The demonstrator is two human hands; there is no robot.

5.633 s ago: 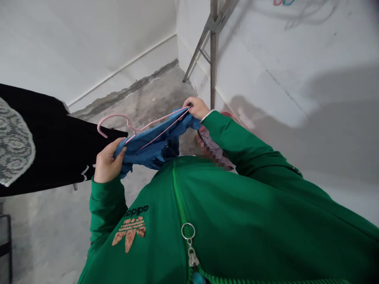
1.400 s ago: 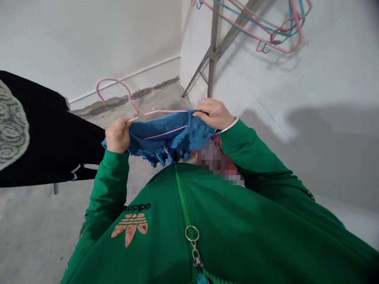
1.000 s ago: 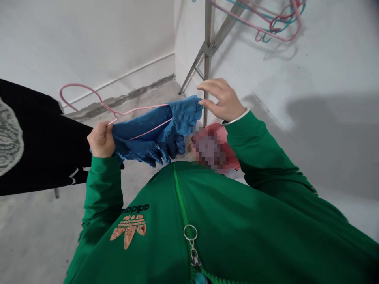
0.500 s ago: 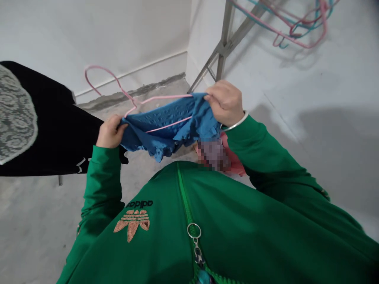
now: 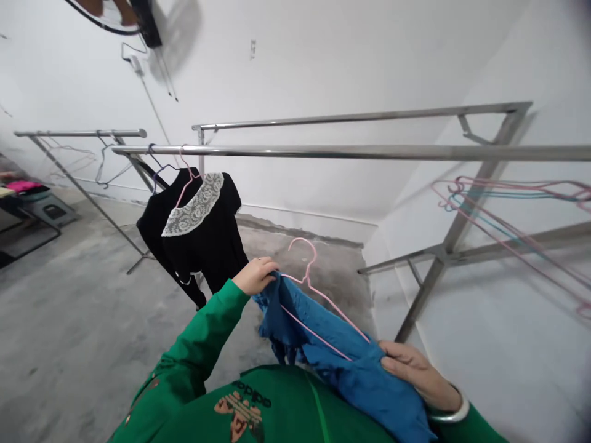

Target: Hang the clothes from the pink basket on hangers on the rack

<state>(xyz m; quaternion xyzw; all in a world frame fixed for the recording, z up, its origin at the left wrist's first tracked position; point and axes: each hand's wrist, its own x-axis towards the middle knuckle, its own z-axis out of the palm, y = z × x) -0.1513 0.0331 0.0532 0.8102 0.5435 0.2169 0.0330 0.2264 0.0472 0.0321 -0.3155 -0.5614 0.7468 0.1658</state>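
Note:
A blue garment (image 5: pixel 337 369) with a ruffled edge hangs over a pink hanger (image 5: pixel 309 255) in front of my body. My left hand (image 5: pixel 256 275) pinches the garment at one shoulder of the hanger. At the other end, my right hand (image 5: pixel 420 372) grips the cloth, thumb on top, with a bangle at the wrist. The hanger's hook stands free above the cloth, and its lower bar shows through the garment's opening. Much of the lower cloth is bunched against my green jacket (image 5: pixel 286 400).
A metal clothes rail (image 5: pixel 346 151) runs across ahead, with a black lace-collared top (image 5: pixel 203 234) hung at its left end. Several pink and blue hangers (image 5: pixel 512 200) hang at the right. Another rack (image 5: pixel 83 133) stands far left. A white wall (image 5: pixel 300 74) lies behind.
My view has lifted from the floor to the rails. The garment and hanger now sit lower and tilt down to the right; both hands still hold the cloth.

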